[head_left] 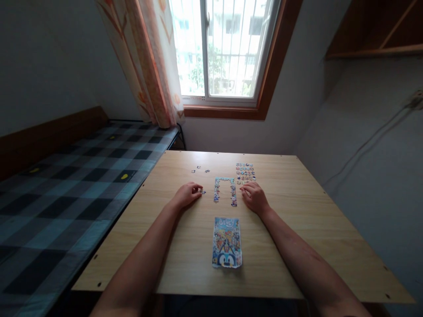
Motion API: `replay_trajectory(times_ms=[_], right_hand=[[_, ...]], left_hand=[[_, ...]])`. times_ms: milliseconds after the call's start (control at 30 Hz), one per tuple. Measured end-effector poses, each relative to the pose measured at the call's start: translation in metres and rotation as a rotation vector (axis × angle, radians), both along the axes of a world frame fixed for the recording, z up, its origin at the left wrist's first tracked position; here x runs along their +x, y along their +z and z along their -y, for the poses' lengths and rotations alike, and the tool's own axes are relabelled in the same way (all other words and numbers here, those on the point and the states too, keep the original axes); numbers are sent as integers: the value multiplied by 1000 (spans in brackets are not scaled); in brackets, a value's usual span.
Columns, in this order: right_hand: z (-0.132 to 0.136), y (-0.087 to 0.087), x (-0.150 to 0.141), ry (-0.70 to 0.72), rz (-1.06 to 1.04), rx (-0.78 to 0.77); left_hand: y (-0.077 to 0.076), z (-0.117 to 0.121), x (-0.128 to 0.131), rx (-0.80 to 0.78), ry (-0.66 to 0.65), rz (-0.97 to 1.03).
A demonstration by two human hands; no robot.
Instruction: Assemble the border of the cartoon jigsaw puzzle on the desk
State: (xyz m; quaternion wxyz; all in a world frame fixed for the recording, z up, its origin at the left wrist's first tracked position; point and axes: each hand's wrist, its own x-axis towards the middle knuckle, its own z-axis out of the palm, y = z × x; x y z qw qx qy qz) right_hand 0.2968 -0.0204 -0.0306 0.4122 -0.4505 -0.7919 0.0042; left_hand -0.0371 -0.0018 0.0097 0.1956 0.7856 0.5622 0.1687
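The puzzle frame (225,179) on the table (185,246) is joined on three sides, six o'clock and middle unfilled, loose pieces (245,173) at two, left hand (188,193) touching one piece (204,192) at nine, right hand (254,197) curled at three (grips unclear).

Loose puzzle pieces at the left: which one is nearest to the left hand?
The single piece right by the left hand; the other three pieces lie farther off, toward the window.
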Motion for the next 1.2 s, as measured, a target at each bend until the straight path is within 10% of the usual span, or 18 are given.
replay_trajectory(times_ms=[767, 1200], right_hand=[[-2, -7, -6, -55, 98, -20], [54, -4, 17, -118, 106, -115]], left_hand=[[-23, 19, 8, 220, 112, 5], [-27, 23, 1, 249, 78, 35]])
